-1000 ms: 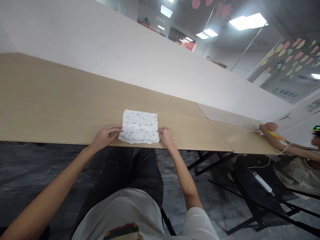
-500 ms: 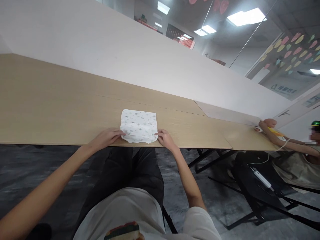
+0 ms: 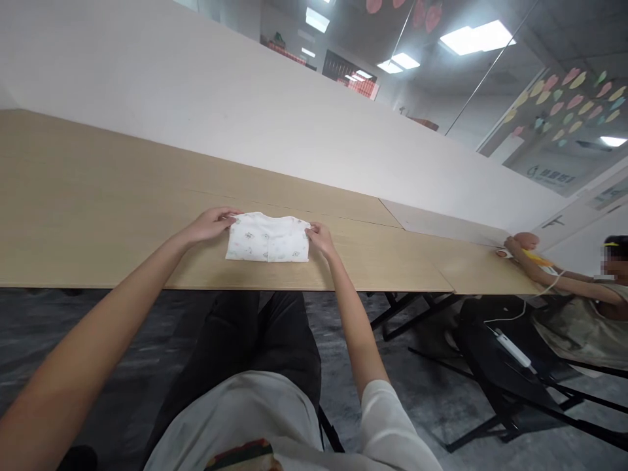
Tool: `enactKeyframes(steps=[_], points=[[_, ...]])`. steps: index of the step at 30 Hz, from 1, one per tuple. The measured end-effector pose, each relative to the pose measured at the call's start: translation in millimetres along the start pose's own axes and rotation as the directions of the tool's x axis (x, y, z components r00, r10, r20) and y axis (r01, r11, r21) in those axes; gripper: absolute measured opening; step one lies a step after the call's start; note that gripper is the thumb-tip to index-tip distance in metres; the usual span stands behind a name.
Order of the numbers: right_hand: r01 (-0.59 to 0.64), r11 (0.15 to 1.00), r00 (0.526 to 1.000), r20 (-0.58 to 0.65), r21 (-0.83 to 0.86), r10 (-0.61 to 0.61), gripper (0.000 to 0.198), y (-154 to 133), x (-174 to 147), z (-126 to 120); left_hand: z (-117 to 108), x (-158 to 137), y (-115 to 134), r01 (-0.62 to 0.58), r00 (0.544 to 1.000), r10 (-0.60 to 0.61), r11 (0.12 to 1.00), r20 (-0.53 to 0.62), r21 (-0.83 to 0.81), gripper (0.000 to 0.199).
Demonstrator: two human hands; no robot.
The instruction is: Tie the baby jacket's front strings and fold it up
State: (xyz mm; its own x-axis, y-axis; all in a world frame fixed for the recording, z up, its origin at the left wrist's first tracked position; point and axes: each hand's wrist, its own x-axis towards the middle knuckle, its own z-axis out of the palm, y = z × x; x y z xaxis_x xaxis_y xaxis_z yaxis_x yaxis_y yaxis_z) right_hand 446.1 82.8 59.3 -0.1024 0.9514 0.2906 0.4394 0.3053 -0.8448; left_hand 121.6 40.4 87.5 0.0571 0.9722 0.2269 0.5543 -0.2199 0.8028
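Observation:
A small white baby garment point(image 3: 267, 241) with a faint print lies folded on the table in front of me. Its curved neckline faces the wall, and a front seam runs down its middle. At its upper left corner, my left hand point(image 3: 216, 223) pinches the cloth with fingers closed. My right hand point(image 3: 320, 238) grips the upper right corner between thumb and fingers. The fabric is drawn out flat between both hands.
The long wooden table point(image 3: 122, 196) runs along a white wall point(image 3: 196, 118). At the far right a person point(image 3: 579, 314) handles a doll point(image 3: 526, 242). A black folding chair point(image 3: 510, 366) bearing a white power strip point(image 3: 513, 348) stands below.
Both hands have moved from the garment's near edge to its far corners. The garment has been folded over into a shallower shape, and its neckline now shows.

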Motion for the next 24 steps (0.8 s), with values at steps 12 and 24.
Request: enactKeyframes(steps=[12, 24], points=[[-0.237, 0.95, 0.948, -0.262, -0.206, 0.18, 0.025, 40, 12, 43, 52, 23, -72, 0.069, 0.977, -0.076, 0.997, -0.202, -0.039, 0.047], [-0.149, 0.946, 0.96, -0.271, -0.287, 0.069, 0.045, 47, 13, 46, 51, 29, -81, 0.0, 0.986, 0.041, 0.97, -0.163, 0.243, 0.045]])
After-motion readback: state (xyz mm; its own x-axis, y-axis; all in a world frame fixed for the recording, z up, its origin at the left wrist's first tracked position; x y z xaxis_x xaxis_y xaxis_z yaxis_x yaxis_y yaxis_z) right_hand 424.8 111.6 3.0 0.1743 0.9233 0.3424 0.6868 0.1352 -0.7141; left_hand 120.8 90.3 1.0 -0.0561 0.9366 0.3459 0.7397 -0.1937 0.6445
